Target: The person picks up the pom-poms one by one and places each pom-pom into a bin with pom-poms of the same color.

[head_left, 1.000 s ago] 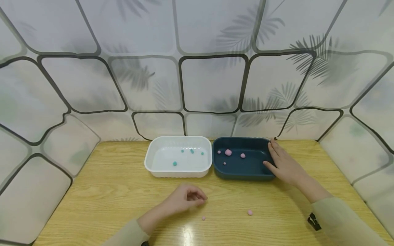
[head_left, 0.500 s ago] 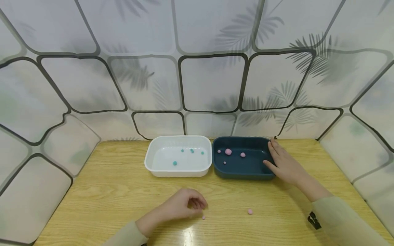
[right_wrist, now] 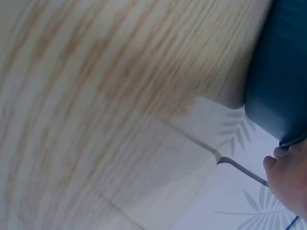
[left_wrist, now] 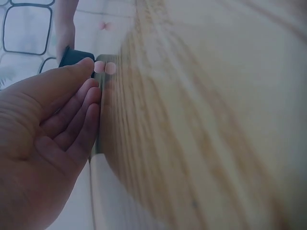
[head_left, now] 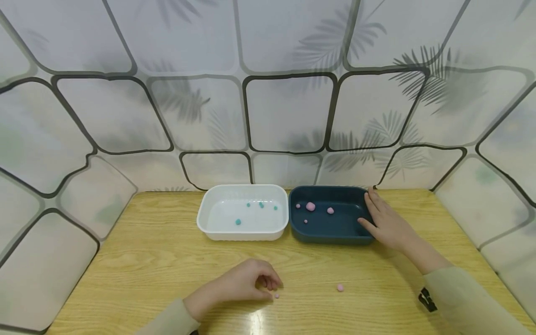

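Observation:
My left hand [head_left: 247, 282] is low over the table with its fingers bent and thumb apart from them. Just past its thumb tip lies a tiny pink ball [head_left: 277, 296], also visible beside the thumb in the left wrist view. A larger pink ball [head_left: 340, 288] sits on the table further right. My right hand [head_left: 391, 226] rests over the right end of a dark blue tray [head_left: 335, 240], fingers extended along its rim and thumb reaching over the inside. Several pink balls [head_left: 310, 206] lie in that tray.
A white tray [head_left: 244, 236] stands directly left of the blue one, with several teal balls [head_left: 238, 222] in it. Both are near the back of the wooden table [head_left: 138, 260], close to the patterned wall [head_left: 289, 116].
My left hand has moved slightly down and nearer the body, bringing its thumb beside the tiny pink ball. The right hand and both trays stay in place.

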`<state>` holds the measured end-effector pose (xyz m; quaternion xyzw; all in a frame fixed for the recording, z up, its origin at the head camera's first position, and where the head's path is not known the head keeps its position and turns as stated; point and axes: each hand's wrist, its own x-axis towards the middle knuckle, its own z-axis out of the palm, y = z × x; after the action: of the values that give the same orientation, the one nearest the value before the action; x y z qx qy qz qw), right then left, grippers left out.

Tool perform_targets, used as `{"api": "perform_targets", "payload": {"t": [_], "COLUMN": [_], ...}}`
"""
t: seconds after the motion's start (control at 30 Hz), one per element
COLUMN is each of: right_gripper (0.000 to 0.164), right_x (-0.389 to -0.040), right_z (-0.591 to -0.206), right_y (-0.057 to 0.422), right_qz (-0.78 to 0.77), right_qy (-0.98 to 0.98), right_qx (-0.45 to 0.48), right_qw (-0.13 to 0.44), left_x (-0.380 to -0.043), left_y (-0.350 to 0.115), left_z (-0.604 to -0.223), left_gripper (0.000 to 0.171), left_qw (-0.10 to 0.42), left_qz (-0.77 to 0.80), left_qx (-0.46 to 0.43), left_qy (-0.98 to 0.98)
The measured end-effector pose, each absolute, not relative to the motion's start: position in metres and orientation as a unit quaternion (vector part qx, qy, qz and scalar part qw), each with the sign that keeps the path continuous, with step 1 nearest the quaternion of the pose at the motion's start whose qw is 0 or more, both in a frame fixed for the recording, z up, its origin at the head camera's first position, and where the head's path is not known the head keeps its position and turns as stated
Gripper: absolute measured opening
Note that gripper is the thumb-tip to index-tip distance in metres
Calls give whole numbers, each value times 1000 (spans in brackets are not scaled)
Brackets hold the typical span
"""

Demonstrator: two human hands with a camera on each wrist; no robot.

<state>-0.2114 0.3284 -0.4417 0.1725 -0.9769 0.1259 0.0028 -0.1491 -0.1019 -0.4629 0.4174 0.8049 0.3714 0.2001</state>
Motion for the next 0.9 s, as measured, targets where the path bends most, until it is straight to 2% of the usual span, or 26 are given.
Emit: {"api": "perform_targets", "payload": {"t": [0.3,0.67,0.9], "right_gripper": [88,87,87], "right_x": [-211,-210,-209], "right_z": [-439,-440,-439], "right_y": [327,327,326], "right_qz": [125,127,130], "right_qy": [-977,-976,-976], "right_qx": [175,175,175], "right_qw": [3,8,9], "left_x": [-149,-147,-147], "left_y": [-96,-92,-90], "left_z": [-465,-461,-462], "left_gripper": [23,10,7], "left_qw": [175,129,123], "left_qz": [307,273,260], "left_qx": [445,486,492], "left_qy": [823,820,822]}}
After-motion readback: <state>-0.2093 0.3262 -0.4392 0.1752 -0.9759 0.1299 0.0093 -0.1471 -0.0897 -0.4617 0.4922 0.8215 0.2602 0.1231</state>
